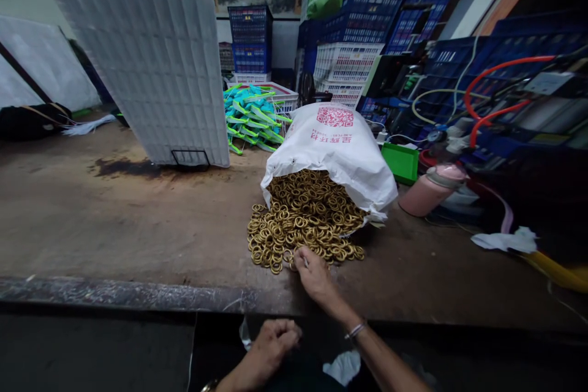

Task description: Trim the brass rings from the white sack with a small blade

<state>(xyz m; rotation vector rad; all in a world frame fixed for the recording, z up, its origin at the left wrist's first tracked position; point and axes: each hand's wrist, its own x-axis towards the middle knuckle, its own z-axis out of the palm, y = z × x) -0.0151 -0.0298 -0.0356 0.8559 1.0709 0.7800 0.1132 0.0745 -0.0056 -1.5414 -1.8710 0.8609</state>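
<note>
A white woven sack (335,147) lies on its side on the brown workbench (114,220), and a heap of brass rings (301,220) spills from its mouth. My right hand (313,272) reaches to the near edge of the heap, fingers pinched together on the rings, with a thin pale object showing between them. My left hand (271,343) is below the bench edge, curled into a loose fist near a scrap of white material; what it holds is hidden.
A white gridded panel (151,67) stands upright at the back left. Behind the sack lie teal and green parts (252,116), stacked blue and white crates (349,43), a green box (402,162), a pink bottle (429,190) and red hoses (496,92).
</note>
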